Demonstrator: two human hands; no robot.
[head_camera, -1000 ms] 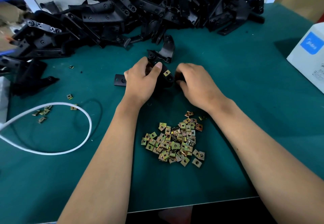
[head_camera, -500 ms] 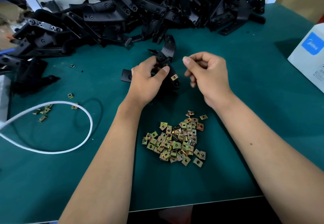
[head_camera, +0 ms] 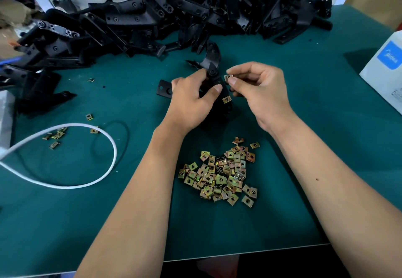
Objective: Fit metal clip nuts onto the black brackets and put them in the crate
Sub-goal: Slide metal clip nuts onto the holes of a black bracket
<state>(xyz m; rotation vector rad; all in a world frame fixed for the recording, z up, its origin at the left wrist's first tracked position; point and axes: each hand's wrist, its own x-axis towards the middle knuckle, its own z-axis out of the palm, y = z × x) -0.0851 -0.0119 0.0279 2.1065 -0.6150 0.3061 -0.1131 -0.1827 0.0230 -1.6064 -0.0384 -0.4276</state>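
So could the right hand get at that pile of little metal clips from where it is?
Probably yes. The pile of clip nuts lies in the open, just nearer the person than the right hand, with nothing between them. But that hand already pinches a clip nut.

Along the far edge of the worktop (head_camera: 326, 147) a tangled heap of black brackets (head_camera: 174, 17) blocks passage from the left edge almost to the right. A white box (head_camera: 385, 69) closes the right edge. At left, a white cable loop (head_camera: 104, 169) and scattered clip nuts (head_camera: 56, 135) lie in the way. The pile of clip nuts (head_camera: 221, 173) fills the middle between the forearms. Bare green surface lies open at near left and right of the pile.
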